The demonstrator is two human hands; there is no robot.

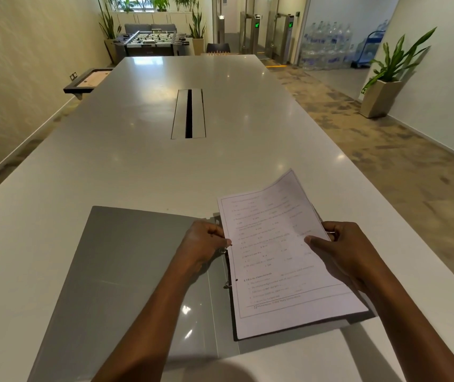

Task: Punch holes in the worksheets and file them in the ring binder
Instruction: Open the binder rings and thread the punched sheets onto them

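- Left hand (203, 244): fingers curled, thumb and fingertips pinching the left edge of the worksheets (281, 257) close to the upper ring. Forearm lies across the open left cover.
- Right hand (347, 252): grasping the right edge of the same stack. Thumb (314, 241) lies flat on the printed face; the other fingers wrap behind the edge and are mostly hidden.
- Worksheets: a thin stack of printed pages, face up and skewed, with the far corner swung to the right. It is held over the right half of the binder. The far end looks lifted, while the near end sits low over the right cover.
- One punched hole (236, 279) shows as a dark dot on the left margin, just beside the lower ring. Cannot tell whether any ring passes through the paper.
- Ring binder (126, 271): grey, lying open and flat on the near end of the table. The left cover is bare and glossy; the right cover is mostly hidden under the stack, with only a dark edge showing along it.
- Rings (228, 284): two metal rings visible along the spine, the upper one right at the left fingertips. Open or closed: cannot tell.
- Table (137, 161): long, white, with a cable slot (188, 114) down the middle, well apart from the binder.
- Beyond the table: foosball table (151, 40) at the far end, stacked water bottles (328, 45) far right, and a potted plant (386, 78) on the floor by the right wall.
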